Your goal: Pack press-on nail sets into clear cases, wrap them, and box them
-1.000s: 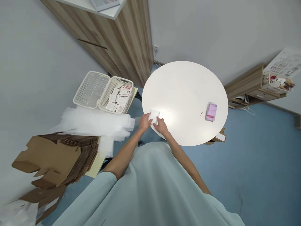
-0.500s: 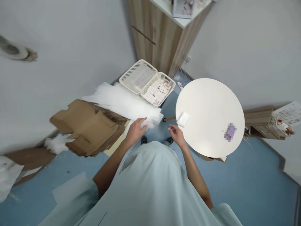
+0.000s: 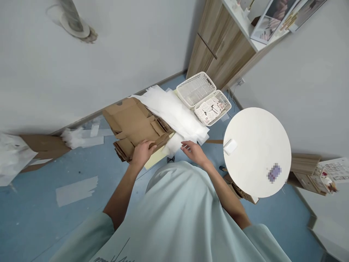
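My left hand point(image 3: 143, 154) is at the near edge of a stack of flattened brown cardboard boxes point(image 3: 131, 118). Its fingers curve loosely with the thumb apart; whether it touches the top box I cannot tell. My right hand point(image 3: 194, 152) hovers by the near end of a pile of white packing sheets point(image 3: 174, 112), fingers apart and nothing in them. The sheets lie between the cardboard and two white plastic baskets. In the nearer basket point(image 3: 229, 105) are many small printed cards; clear packets fill the farther basket point(image 3: 178, 91).
A round white table point(image 3: 259, 145) at the right carries a small white box point(image 3: 230, 146) and a blurred purple item point(image 3: 274, 173). Behind the baskets rises a wooden cabinet point(image 3: 218, 40). More cardboard point(image 3: 43, 145) and white plastic lie on the blue floor at the left.
My view has turned right and toward the cardboard stack. My left hand has moved from beside the white sheets to the cardboard. My right hand has moved from beside the table to the sheets.
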`<state>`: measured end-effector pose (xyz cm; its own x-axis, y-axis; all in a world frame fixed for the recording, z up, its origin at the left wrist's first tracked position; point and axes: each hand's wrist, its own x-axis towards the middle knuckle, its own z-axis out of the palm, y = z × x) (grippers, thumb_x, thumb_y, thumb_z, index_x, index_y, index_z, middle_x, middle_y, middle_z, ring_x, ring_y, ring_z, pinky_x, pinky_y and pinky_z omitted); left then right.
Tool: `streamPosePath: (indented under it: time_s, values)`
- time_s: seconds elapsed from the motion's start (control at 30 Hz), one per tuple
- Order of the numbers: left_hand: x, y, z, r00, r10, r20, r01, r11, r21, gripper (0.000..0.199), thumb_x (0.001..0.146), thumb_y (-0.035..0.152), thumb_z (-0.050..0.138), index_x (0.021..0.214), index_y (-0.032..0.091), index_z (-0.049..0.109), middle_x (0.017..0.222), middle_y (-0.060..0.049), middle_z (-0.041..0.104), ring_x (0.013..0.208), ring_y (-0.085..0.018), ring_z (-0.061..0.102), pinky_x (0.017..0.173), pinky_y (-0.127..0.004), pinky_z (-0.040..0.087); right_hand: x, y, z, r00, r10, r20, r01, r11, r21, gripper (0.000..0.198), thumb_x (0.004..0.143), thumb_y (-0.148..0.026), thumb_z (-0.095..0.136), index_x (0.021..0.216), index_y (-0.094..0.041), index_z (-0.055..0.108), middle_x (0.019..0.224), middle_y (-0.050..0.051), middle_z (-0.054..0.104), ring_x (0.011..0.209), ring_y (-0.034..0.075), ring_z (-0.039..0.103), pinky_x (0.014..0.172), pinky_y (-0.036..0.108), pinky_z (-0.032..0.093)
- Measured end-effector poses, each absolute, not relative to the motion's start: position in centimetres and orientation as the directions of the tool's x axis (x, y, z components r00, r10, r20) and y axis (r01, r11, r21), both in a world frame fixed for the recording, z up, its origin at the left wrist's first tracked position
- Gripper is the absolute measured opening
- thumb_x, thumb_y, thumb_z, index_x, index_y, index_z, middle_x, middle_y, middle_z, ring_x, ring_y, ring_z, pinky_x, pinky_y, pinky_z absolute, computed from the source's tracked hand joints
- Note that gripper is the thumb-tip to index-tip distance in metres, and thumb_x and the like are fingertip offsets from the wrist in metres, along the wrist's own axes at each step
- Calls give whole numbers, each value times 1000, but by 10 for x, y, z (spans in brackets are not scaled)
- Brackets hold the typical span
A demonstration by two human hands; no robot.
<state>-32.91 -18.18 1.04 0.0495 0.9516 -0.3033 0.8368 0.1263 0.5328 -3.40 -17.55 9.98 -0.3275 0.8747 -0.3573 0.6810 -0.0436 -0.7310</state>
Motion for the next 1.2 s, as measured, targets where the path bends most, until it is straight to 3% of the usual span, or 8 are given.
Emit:
streamPosePath:
  time_s: [0.13, 0.27, 0.43, 0.6, 0.8, 0.9, 1.03, 1.2]
  values:
    - [-333, -173, 15, 38, 925, -377, 810, 193, 554, 31, 95, 34, 63, 117, 24, 81, 121, -9, 80, 106, -30, 75, 93, -38, 58, -74, -162, 98, -461, 818, -345, 730, 128, -672, 37, 106, -32, 58, 140, -20, 66, 139, 12, 70, 122, 25, 70, 105, 38, 56]
    - [-333, -166, 20, 37, 930, -365, 869, 150, 471, 38, 102, 29, 47, 120, 22, 80, 120, -11, 80, 107, -31, 75, 91, -38, 56, -115, -152, 83, -591, 719, -366, 751, 325, -574, 37, 106, -30, 57, 142, -20, 64, 159, 12, 56, 141, 26, 59, 115, 40, 50]
    - [-325, -165, 23, 48, 934, -353, 911, 105, 399, 40, 103, 27, 44, 123, 20, 77, 123, -14, 77, 107, -30, 74, 88, -36, 55, -146, -149, 61, -573, 638, -514, 819, 438, -370, 30, 106, -26, 56, 130, -13, 66, 151, 18, 61, 131, 28, 65, 104, 38, 57]
    - [-322, -174, 28, 81, 950, -301, 894, 64, 444, 39, 101, 26, 45, 117, 22, 80, 116, -12, 76, 107, -28, 71, 90, -37, 56, -149, -150, 53, -548, 630, -551, 835, 455, -310, 26, 105, -23, 53, 124, -14, 69, 151, 18, 61, 126, 29, 69, 98, 37, 60]
    - [-338, -188, 72, 51, 999, -5, 812, -38, 582, 43, 100, 23, 44, 126, 24, 78, 123, -10, 75, 116, -28, 68, 102, -42, 57, -149, -152, 42, -564, 639, -523, 824, 400, -400, 22, 98, -17, 63, 117, -12, 75, 153, 22, 59, 130, 35, 68, 101, 43, 61]
    - [-347, -188, 108, 25, 991, 135, 783, -103, 614, 50, 101, 18, 41, 138, 28, 72, 139, -5, 71, 128, -26, 67, 112, -44, 54, -146, -157, 40, -592, 670, -449, 789, 365, -495, 32, 93, -16, 71, 125, -13, 73, 158, 22, 55, 141, 35, 60, 108, 44, 58]
    - [-343, -184, 149, 124, 928, 352, 740, -323, 589, 54, 104, 15, 37, 149, 31, 64, 144, -3, 69, 140, -25, 61, 120, -47, 52, -119, -160, 58, -615, 740, -272, 663, 299, -687, 39, 100, -23, 65, 138, -15, 67, 155, 18, 59, 146, 29, 57, 119, 42, 50]
    - [-306, -167, 171, 399, 766, 504, 612, -632, 475, 65, 105, 8, 31, 163, 33, 46, 153, 0, 63, 147, -22, 55, 122, -48, 51, -41, -157, 116, -241, 970, -31, 549, 111, -828, 35, 106, -37, 56, 133, -20, 71, 138, 12, 72, 124, 27, 71, 110, 43, 56]
